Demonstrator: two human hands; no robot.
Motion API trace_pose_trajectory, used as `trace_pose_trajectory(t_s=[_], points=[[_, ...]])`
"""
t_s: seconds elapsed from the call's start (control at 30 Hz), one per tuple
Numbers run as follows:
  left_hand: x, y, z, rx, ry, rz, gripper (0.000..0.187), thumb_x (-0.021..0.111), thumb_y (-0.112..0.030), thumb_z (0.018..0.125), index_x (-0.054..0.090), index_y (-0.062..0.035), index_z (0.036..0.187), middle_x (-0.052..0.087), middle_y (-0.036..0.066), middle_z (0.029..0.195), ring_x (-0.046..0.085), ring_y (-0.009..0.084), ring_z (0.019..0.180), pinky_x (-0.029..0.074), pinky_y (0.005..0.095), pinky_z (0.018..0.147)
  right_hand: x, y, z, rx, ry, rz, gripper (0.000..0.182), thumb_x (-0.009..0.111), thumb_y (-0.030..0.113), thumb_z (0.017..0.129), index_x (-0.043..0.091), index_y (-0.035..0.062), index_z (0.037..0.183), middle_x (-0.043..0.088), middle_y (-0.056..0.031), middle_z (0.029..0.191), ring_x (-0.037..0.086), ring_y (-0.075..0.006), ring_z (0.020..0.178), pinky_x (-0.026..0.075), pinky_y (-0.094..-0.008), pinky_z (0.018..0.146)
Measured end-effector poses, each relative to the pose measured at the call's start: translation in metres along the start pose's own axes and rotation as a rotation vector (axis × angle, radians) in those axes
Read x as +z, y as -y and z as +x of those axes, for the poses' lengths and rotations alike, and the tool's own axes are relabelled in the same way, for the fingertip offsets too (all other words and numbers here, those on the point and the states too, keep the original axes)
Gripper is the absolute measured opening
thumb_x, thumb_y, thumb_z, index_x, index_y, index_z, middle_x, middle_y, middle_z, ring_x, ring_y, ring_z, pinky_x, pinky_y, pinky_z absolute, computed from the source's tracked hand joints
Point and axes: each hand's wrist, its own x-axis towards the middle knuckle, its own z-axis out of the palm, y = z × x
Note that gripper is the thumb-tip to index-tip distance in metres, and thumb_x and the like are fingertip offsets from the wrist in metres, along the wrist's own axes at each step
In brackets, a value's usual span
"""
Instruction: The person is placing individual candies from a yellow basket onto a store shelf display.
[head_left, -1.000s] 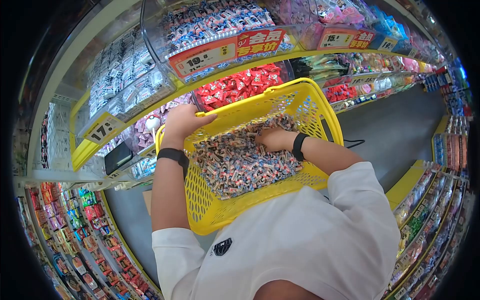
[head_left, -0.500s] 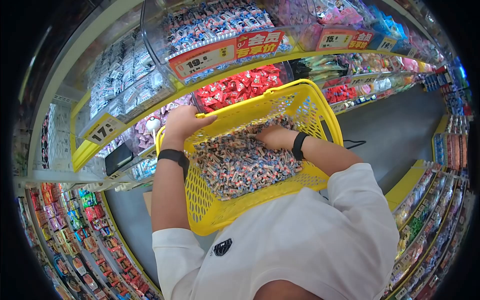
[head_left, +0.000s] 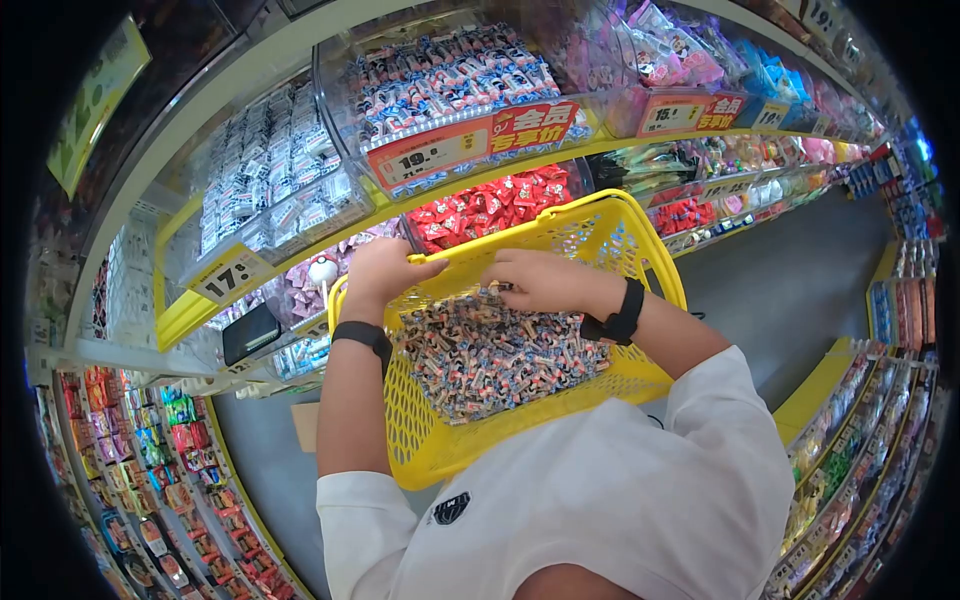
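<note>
A yellow shopping basket (head_left: 430,462) with perforated sides is tilted against my body. Loose small wrapped candies (head_left: 500,360), white, blue and red, cover its bottom. My left hand (head_left: 383,272) is closed around the far-left rim, thumb lying along the top edge. Over the candies, inside the basket near the far wall, is my right hand (head_left: 545,282) with its fingers curled downward. Something small and candy-like shows at its fingertips, but what they hold is mostly hidden.
Beyond the basket stands a shelf with clear bins of blue-white wrapped candies (head_left: 455,75) and red packets (head_left: 490,208). A dark phone-like slab (head_left: 251,333) lies on the lower ledge. Snack shelves (head_left: 190,470) curve along the left; more shelves (head_left: 860,450) line the right.
My right hand has risen out of the candies and moved slightly left. My left hand still grips the rim. The view has shifted a little, so shelf and basket appear lower.
</note>
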Motion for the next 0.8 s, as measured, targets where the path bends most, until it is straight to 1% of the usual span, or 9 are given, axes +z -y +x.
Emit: trace_pose_trajectory(t_s=[0.03, 0.13, 0.23, 0.33, 0.43, 0.53, 0.57, 0.67, 0.8], points=[[0.003, 0.001, 0.001, 0.022, -0.024, -0.018, 0.070, 0.066, -0.072, 0.070, 0.073, -0.0030, 0.076, 0.066, 0.018, 0.068, 0.067, 0.0352, 0.067, 0.051, 0.0453, 0.064, -0.010, 0.009, 0.001, -0.023, -0.034, 0.010, 0.029, 0.062, 0.011, 0.086, 0.062, 0.0070, 0.115, 0.059, -0.0132, 0.099, 0.062, -0.0322, 0.092, 0.051, -0.0426, 0.081], [0.002, 0.000, 0.000, 0.016, -0.027, 0.011, 0.073, 0.063, -0.076, 0.070, 0.074, -0.0041, 0.074, 0.068, 0.014, 0.069, 0.067, 0.0308, 0.067, 0.052, 0.0423, 0.066, -0.041, 0.027, 0.007, -0.208, -0.224, 0.005, 0.026, 0.065, 0.010, 0.087, 0.063, 0.0058, 0.113, 0.062, -0.0123, 0.100, 0.063, -0.0285, 0.092, 0.051, -0.0396, 0.080], [0.007, 0.002, 0.002, 0.030, -0.049, 0.014, 0.073, 0.063, -0.076, 0.069, 0.073, -0.0038, 0.073, 0.067, 0.014, 0.068, 0.066, 0.0312, 0.067, 0.051, 0.0429, 0.065, -0.083, 0.051, 0.009, -0.288, -0.320, -0.060, 0.026, 0.068, 0.007, 0.086, 0.064, 0.0050, 0.112, 0.063, -0.0115, 0.101, 0.063, -0.0276, 0.090, 0.051, -0.0373, 0.079], [0.007, 0.005, 0.003, 0.033, -0.047, 0.006, 0.072, 0.063, -0.075, 0.070, 0.072, -0.0039, 0.071, 0.067, 0.014, 0.067, 0.066, 0.0316, 0.066, 0.051, 0.0431, 0.065, -0.124, 0.073, 0.013, -0.358, -0.427, -0.105, 0.026, 0.069, 0.004, 0.085, 0.064, 0.0047, 0.111, 0.062, -0.0089, 0.098, 0.062, -0.0231, 0.086, 0.050, -0.0332, 0.075], [0.006, 0.002, 0.001, 0.039, -0.045, -0.002, 0.072, 0.063, -0.075, 0.071, 0.071, -0.0040, 0.070, 0.067, 0.014, 0.067, 0.065, 0.0319, 0.066, 0.051, 0.0432, 0.065, -0.151, 0.077, 0.021, -0.363, -0.560, -0.218, 0.024, 0.067, 0.004, 0.087, 0.064, 0.0047, 0.112, 0.061, -0.0061, 0.096, 0.060, -0.0177, 0.083, 0.048, -0.0296, 0.073], [0.007, 0.004, 0.000, 0.044, -0.057, 0.011, 0.072, 0.062, -0.075, 0.071, 0.071, -0.0040, 0.070, 0.067, 0.014, 0.068, 0.065, 0.0322, 0.066, 0.051, 0.0435, 0.065, -0.170, 0.076, 0.029, -0.332, -0.580, -0.323, 0.023, 0.064, 0.003, 0.090, 0.064, 0.0051, 0.113, 0.060, -0.0046, 0.096, 0.058, -0.0141, 0.081, 0.048, -0.0279, 0.071], [0.008, 0.005, 0.000, 0.044, -0.060, 0.012, 0.072, 0.062, -0.076, 0.071, 0.071, -0.0039, 0.070, 0.067, 0.014, 0.068, 0.065, 0.0324, 0.066, 0.051, 0.0436, 0.065, -0.174, 0.074, 0.032, -0.318, -0.573, -0.337, 0.022, 0.061, 0.004, 0.091, 0.064, 0.0053, 0.113, 0.060, -0.0057, 0.096, 0.058, -0.0160, 0.081, 0.048, -0.0282, 0.072], [0.008, 0.005, 0.001, 0.051, -0.072, 0.009, 0.073, 0.062, -0.076, 0.071, 0.071, -0.0038, 0.069, 0.067, 0.014, 0.068, 0.065, 0.0327, 0.066, 0.051, 0.0440, 0.066, -0.184, 0.072, 0.040, -0.352, -0.582, -0.413, 0.022, 0.062, 0.004, 0.090, 0.064, 0.0050, 0.113, 0.059, -0.0069, 0.094, 0.059, -0.0179, 0.083, 0.048, -0.0290, 0.073], [0.009, 0.005, 0.000, 0.057, -0.074, 0.002, 0.073, 0.061, -0.076, 0.071, 0.071, -0.0036, 0.069, 0.066, 0.015, 0.068, 0.065, 0.0330, 0.066, 0.051, 0.0441, 0.066, -0.200, 0.067, 0.048, -0.311, -0.515, -0.492, 0.022, 0.062, 0.006, 0.090, 0.064, 0.0065, 0.112, 0.059, -0.0083, 0.093, 0.059, -0.0197, 0.084, 0.048, -0.0306, 0.074]])
